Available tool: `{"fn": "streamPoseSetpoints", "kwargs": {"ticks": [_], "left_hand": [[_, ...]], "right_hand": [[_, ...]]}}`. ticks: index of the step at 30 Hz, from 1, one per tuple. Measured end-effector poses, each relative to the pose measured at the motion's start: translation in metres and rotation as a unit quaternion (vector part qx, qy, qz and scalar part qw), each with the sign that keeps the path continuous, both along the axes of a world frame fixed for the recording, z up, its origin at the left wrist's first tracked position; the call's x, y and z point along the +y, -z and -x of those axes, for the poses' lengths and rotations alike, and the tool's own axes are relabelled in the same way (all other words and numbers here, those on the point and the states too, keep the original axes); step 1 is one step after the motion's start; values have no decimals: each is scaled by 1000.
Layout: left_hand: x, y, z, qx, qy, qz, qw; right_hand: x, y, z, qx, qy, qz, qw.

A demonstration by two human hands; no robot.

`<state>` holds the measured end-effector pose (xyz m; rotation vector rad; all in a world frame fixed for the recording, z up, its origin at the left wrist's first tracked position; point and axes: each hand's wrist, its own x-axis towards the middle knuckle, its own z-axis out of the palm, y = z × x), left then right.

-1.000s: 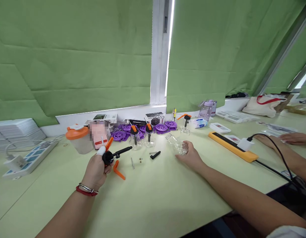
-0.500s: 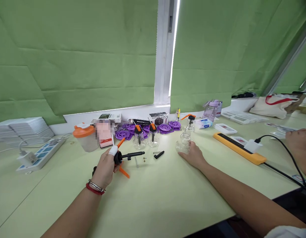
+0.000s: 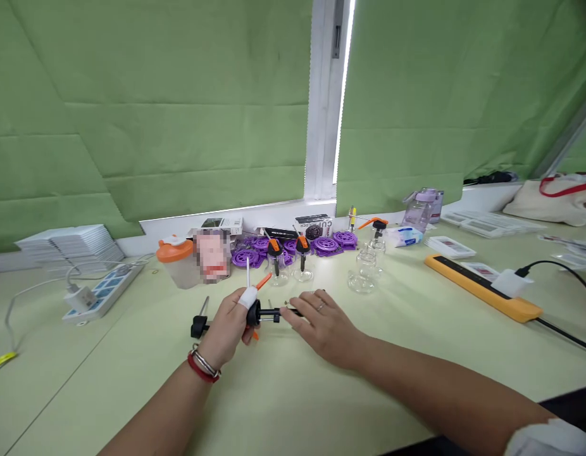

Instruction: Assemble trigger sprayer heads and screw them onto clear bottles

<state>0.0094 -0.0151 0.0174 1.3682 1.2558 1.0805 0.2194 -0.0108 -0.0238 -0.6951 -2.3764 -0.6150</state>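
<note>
My left hand (image 3: pixel 230 324) is closed around a black-and-orange fitting (image 3: pixel 254 313) with orange levers and a black shaft pointing right. White wrapping covers one finger of that hand. My right hand (image 3: pixel 327 329) has its thumb and fingers around the shaft's far end, hiding the tip. Behind my right fingers, a spring and small black part are mostly covered. A clear glass jar (image 3: pixel 361 282) stands beyond my right hand. Two glass jars with black-and-orange tops, one (image 3: pixel 276 261) beside the other (image 3: pixel 303 259), stand behind my hands. Left of my left wrist lies a black knob-like part (image 3: pixel 199 326).
Purple spoked discs (image 3: pixel 326 244) and boxes (image 3: pixel 314 225) line the wall. A white-lidded orange-topped cup (image 3: pixel 178 261) and power strip (image 3: pixel 105 292) are at left. A yellow power strip (image 3: pixel 478 286) with a charger lies at right. Another glass jar (image 3: pixel 378 253) with an orange lever stands behind.
My right hand has left the clear glass jar and moved left to the shaft of the fitting. My left hand still holds the fitting. The view has turned slightly left.
</note>
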Motion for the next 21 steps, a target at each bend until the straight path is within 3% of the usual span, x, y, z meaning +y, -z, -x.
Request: {"fn": "streamPoseSetpoints", "kwargs": {"ticks": [3,6,8,11,14,17,19,21], "left_hand": [[-1,3,0,-3,0,-14,1000],[-2,3,5,-3,-57,-132,990],[-5,1,7,23,-98,-232,967],[-10,-2,3,82,-79,-284,952],[-13,0,-6,90,11,-193,977],[-10,6,-10,57,87,-65,992],[-5,10,-11,59,124,-3,991],[-1,16,-10,66,150,51,985]], "right_hand": [[7,-7,16,3,-18,30,999],[15,-23,13,106,9,151,983],[18,-35,6,193,-4,290,937],[21,-46,-7,271,-34,493,826],[24,-43,-16,274,-62,648,708],[26,-29,-19,253,-68,735,625],[28,-17,-19,246,-49,749,613],[31,-3,-19,247,-17,721,648]]}}
